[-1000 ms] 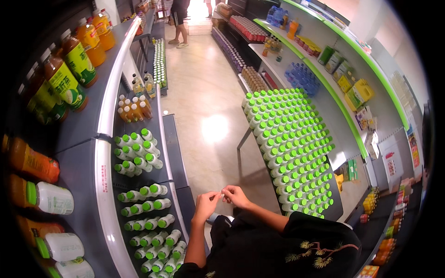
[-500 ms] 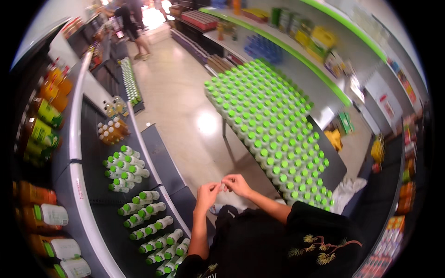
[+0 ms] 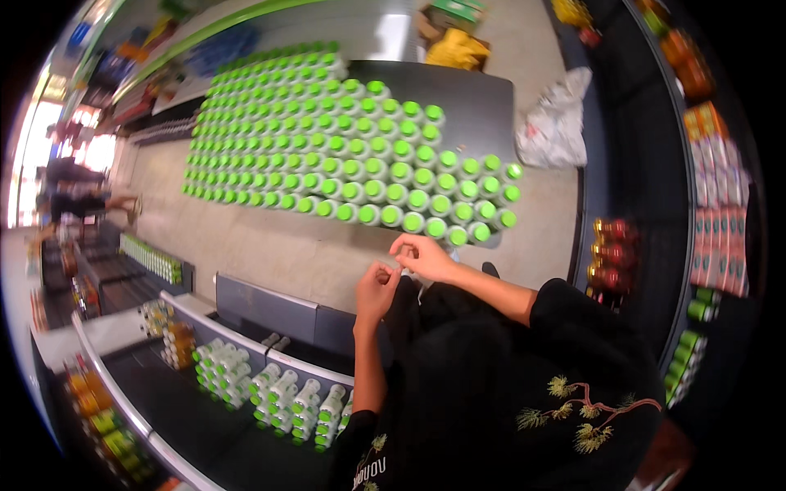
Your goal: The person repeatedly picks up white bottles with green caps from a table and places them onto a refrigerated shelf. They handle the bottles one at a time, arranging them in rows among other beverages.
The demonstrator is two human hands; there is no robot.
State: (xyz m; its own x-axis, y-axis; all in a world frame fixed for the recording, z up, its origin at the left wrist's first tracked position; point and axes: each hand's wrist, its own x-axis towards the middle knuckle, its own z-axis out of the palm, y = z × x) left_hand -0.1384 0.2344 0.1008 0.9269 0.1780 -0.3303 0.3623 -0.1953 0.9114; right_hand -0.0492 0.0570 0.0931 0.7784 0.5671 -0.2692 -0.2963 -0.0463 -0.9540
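Observation:
My left hand [image 3: 377, 290] and my right hand [image 3: 422, 255] meet in front of my chest, fingertips pinched together on a small pale thing [image 3: 406, 273] too small to make out. Both forearms are bare below dark sleeves. Just beyond my hands is the near edge of a dark table [image 3: 475, 106] packed with rows of green-capped bottles [image 3: 360, 155].
A shelf at lower left carries white bottles with green caps [image 3: 278, 397] and orange-capped bottles [image 3: 176, 344]. A white plastic bag [image 3: 557, 123] lies on the floor by the table. Shelves on the right hold red bottles [image 3: 614, 254] and packets [image 3: 720, 237]. A person [image 3: 74, 196] stands far left.
The view has swung round, so the bottle table now lies straight ahead and the shelf low on the left. My hands stay pinched together at my chest.

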